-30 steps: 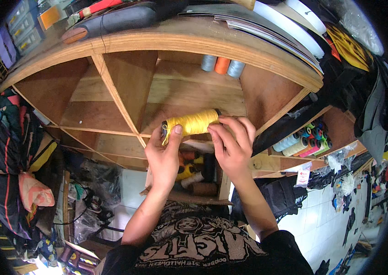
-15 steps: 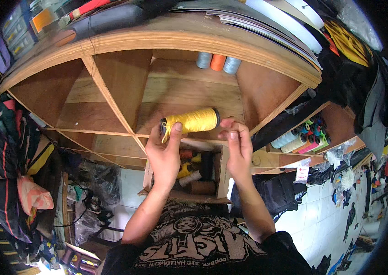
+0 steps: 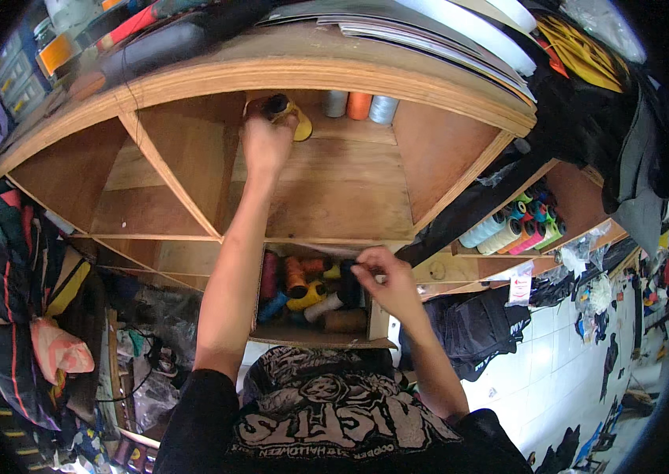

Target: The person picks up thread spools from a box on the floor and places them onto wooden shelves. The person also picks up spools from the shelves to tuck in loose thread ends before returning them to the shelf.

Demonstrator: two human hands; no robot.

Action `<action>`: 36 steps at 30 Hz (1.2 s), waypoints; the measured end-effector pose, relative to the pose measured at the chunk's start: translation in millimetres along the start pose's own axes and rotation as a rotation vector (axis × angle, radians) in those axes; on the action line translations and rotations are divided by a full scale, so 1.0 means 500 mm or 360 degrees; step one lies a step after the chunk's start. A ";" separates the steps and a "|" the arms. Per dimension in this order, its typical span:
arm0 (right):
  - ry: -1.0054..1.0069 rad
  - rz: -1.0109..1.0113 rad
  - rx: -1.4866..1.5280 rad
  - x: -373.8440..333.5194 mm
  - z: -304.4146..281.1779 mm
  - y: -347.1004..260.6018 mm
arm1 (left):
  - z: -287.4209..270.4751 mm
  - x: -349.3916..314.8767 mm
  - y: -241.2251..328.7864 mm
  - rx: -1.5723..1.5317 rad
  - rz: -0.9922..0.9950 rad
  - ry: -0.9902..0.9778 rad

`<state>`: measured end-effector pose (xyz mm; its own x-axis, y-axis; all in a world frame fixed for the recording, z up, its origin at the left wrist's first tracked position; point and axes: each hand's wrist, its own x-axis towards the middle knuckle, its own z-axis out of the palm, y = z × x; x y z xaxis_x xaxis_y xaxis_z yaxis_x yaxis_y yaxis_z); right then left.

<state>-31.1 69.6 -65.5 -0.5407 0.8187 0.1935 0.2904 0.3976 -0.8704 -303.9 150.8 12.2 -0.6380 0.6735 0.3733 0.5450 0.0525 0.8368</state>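
My left hand (image 3: 267,142) reaches into the back of the upper shelf compartment, closed around a yellow thread spool (image 3: 302,126) with a black end cap. The spool is tilted near the left divider. Along the back, to its right, stand a grey-blue spool (image 3: 336,103), an orange spool (image 3: 359,107) and a light blue spool (image 3: 383,110). My right hand (image 3: 388,284) hovers at the right side of an open cardboard box (image 3: 326,343), its fingers loosely bent and apart. Its fingertips are nearest a black spool (image 3: 349,283) in the box; no hold on it shows.
The box also holds several spools, among them an orange one (image 3: 295,276) and a brown one (image 3: 346,321). A wooden divider (image 3: 168,174) splits the shelf. More coloured spools (image 3: 520,225) lie at the right. A black bag (image 3: 465,336) sits on the white tiled floor (image 3: 536,363).
My left hand has carried the yellow spool from in front of the shelf up into the compartment's back. My right hand has dropped slightly toward the box, and its fingers have moved apart.
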 end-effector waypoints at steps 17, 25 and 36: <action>-0.1253 -0.0060 -0.1257 0.084 0.252 0.188 | 0.263 0.213 -0.188 -0.1720 0.0355 -0.0383; -0.1130 0.0315 -0.1035 0.083 0.298 0.237 | 0.256 0.154 -0.183 0.0509 0.0804 -0.0076; -0.0870 0.0098 -0.1137 0.104 0.405 0.323 | 0.075 -0.008 0.011 0.0297 0.0182 -0.0612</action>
<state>-172.2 92.5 -287.5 -0.7549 0.6083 -0.2452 0.6541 0.6715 -0.3482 -278.0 176.0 0.4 -0.3383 0.9062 0.2537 0.7117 0.0700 0.6990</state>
